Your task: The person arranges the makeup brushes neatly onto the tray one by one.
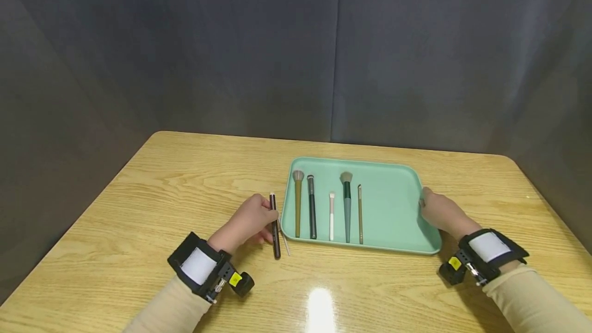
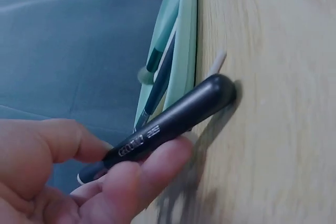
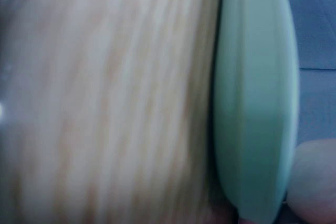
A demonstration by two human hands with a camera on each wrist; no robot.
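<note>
A mint green tray lies on the wooden table and holds several makeup brushes laid side by side. My left hand pinches a dark slim brush just left of the tray, its lower end touching the table. The left wrist view shows the fingers curled round that black handle, with the tray's edge beyond. A thin white stick lies beside it. My right hand grips the tray's right rim.
Grey curtains enclose the table at the back and sides. Bare tabletop runs to the left and along the front, with a glare spot near the front edge.
</note>
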